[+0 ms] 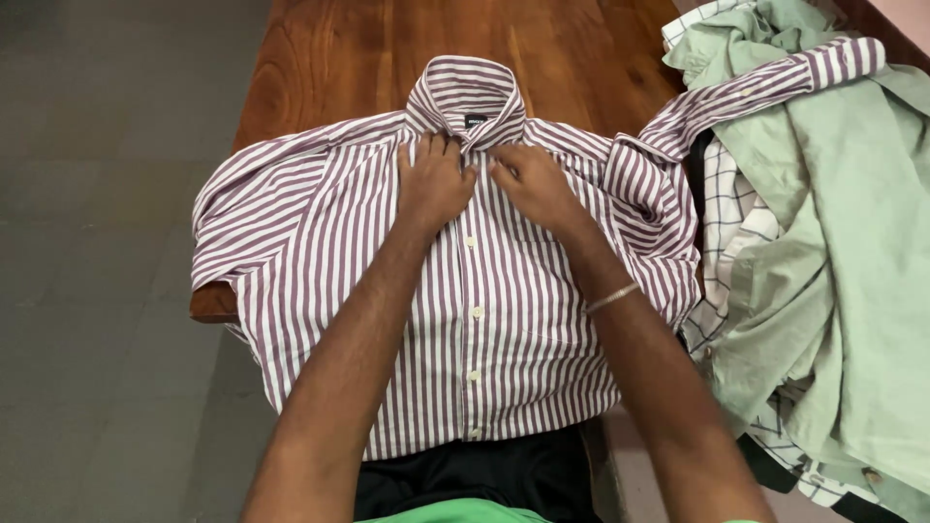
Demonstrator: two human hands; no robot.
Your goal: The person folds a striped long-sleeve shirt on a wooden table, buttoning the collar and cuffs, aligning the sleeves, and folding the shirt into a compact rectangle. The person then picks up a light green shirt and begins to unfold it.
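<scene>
Both hands, left hand (433, 184) and right hand (531, 182), pinching striped shirt (484, 320) placket below collar (465, 92)

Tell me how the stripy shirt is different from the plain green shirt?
The striped shirt has maroon and white stripes; the green shirt is plain pale green. The striped shirt lies spread flat on the wooden table; the green shirt is crumpled on a heap at the right. The left hand and right hand touch the striped shirt near its collar; neither touches the green shirt. Both are collared shirts.
</scene>
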